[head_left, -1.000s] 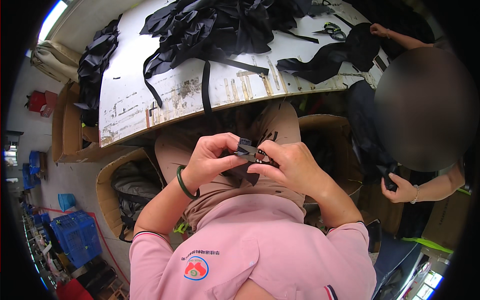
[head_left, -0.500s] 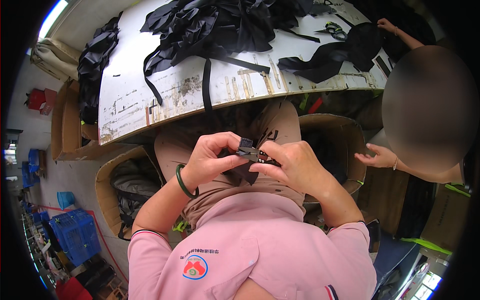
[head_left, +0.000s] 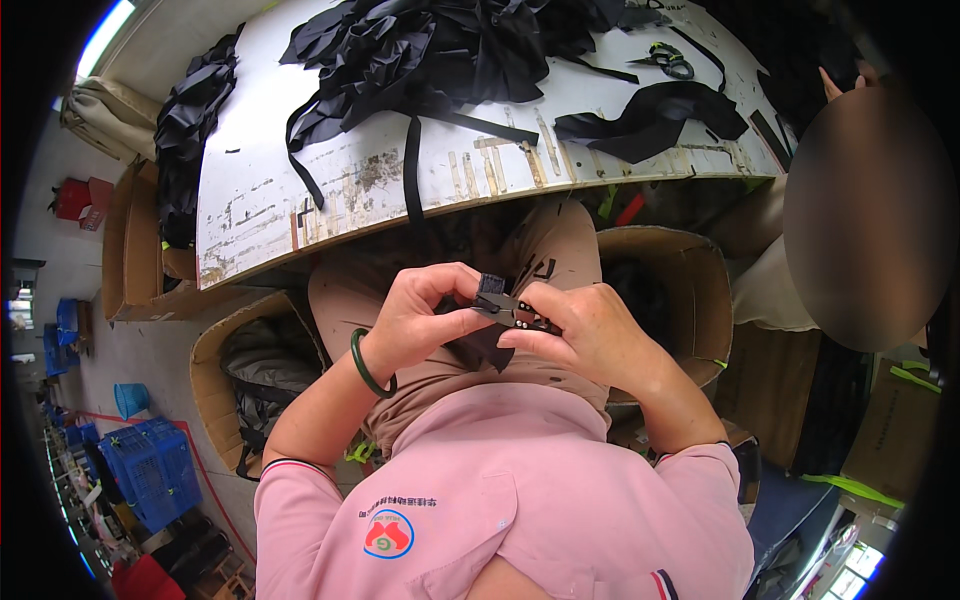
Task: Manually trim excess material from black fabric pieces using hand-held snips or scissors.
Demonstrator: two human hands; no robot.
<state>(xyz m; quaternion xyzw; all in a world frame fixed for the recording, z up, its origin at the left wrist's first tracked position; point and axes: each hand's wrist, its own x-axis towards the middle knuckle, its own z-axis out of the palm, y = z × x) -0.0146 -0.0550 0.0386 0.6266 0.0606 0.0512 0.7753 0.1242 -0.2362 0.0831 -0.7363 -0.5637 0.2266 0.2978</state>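
Observation:
Above my lap, my left hand point(head_left: 428, 308) pinches a small piece of black fabric point(head_left: 491, 284) between thumb and fingers. More dark cloth hangs below that hand. My right hand point(head_left: 590, 328) is closed around a small pair of thread snips point(head_left: 525, 316) with a dark handle and metal blades. Their blades point left and lie against the fabric at my left fingertips. Whether the blades are apart is too small to make out. A dark green bangle point(head_left: 361, 362) circles my left wrist.
Ahead stands a worn white table point(head_left: 250, 190) with a heap of black fabric point(head_left: 420, 60), a separate black piece point(head_left: 650, 122) and scissors point(head_left: 672, 62). Cardboard boxes point(head_left: 212, 345) flank my legs. A co-worker point(head_left: 770, 265) is close on the right. Blue crates point(head_left: 150, 470) stand on the left.
My hands have barely moved. The co-worker has shifted right, and their lower hand has left the view. Black cloth by their upper hand has moved off the table's right side.

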